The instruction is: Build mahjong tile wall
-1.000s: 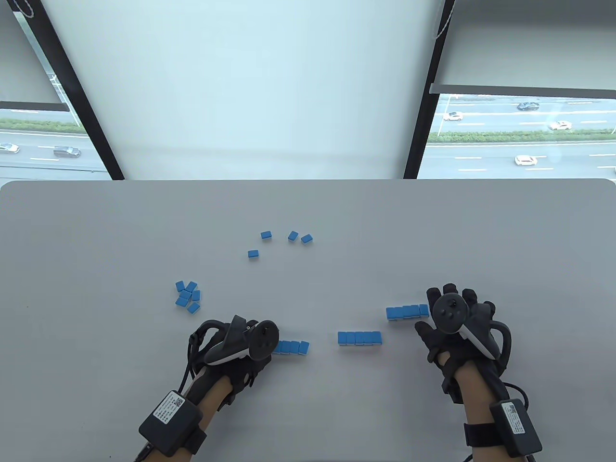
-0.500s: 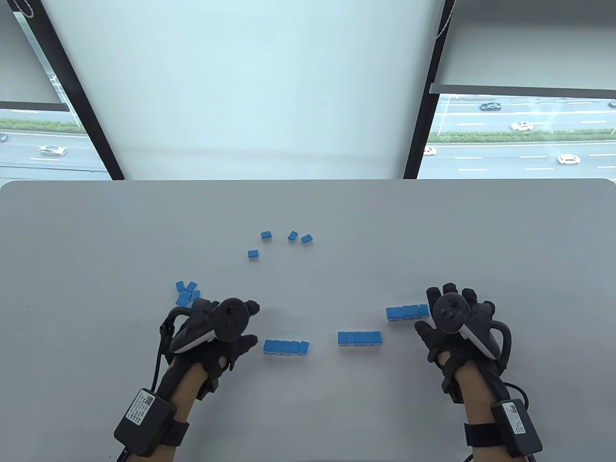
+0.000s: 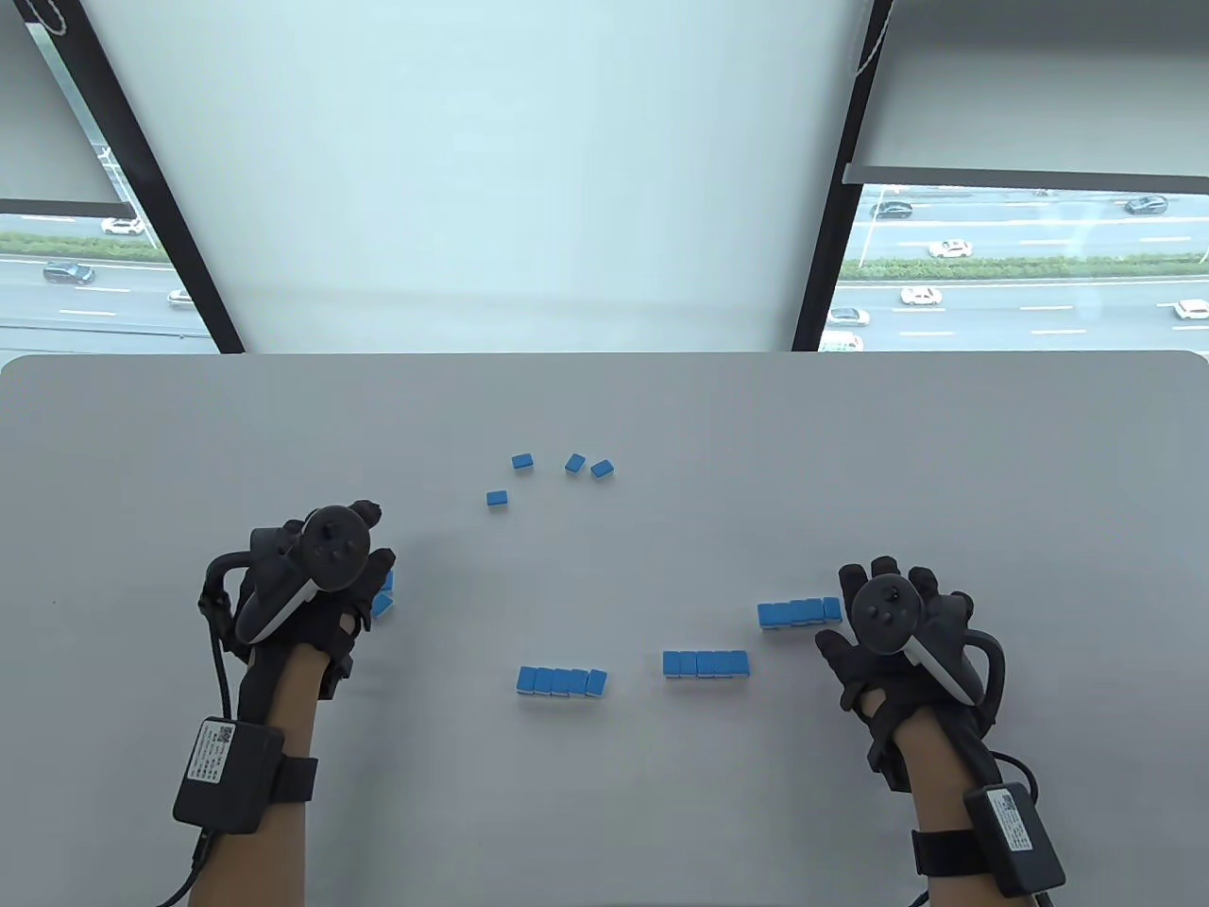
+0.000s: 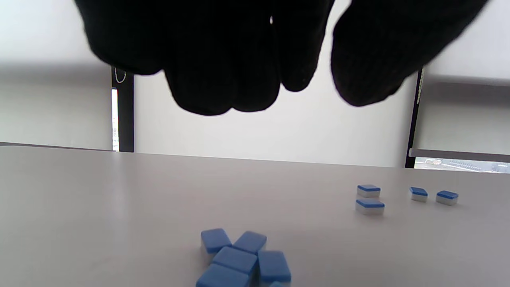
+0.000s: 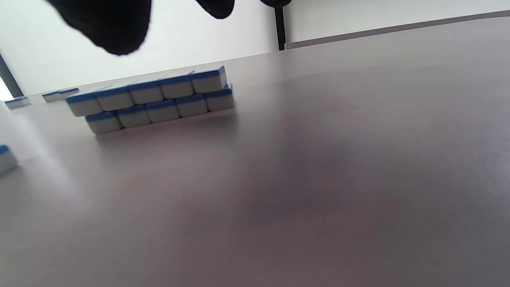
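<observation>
Blue-backed, white-faced plastic mahjong tiles lie across a pale grey table: a two-tier row of tiles stands just left of the black-gloved right hand, which rests spread and relaxed, gripping nothing. Two single rows sit nearer the front edge, well apart from each other. The left hand hovers over a loose cluster of tiles, its fingers hanging loosely above them without touching. Four scattered tiles lie farther back toward the table's middle.
</observation>
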A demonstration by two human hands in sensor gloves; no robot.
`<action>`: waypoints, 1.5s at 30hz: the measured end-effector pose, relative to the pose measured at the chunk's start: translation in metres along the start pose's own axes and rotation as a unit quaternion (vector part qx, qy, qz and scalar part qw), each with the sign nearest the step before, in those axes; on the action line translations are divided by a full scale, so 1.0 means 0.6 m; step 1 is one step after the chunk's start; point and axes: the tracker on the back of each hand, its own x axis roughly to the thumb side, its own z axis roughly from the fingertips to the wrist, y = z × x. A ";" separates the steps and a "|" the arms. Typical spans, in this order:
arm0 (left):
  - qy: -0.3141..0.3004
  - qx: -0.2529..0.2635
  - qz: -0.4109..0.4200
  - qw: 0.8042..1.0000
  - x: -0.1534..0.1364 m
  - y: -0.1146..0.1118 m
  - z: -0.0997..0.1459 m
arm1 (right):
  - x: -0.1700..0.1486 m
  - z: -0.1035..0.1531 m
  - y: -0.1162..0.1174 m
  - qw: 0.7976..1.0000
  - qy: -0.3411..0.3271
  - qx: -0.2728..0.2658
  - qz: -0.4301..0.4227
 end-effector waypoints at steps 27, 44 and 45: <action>0.095 -0.085 -0.014 0.992 -0.040 -0.113 -0.014 | 0.001 -0.001 0.002 1.000 0.003 0.005 0.008; 0.131 -0.125 0.000 0.983 -0.063 -0.112 -0.023 | 0.001 0.000 0.003 1.000 0.003 0.004 0.010; 0.132 -0.125 0.000 0.983 -0.063 -0.112 -0.023 | 0.001 0.000 0.003 1.000 0.003 0.005 0.010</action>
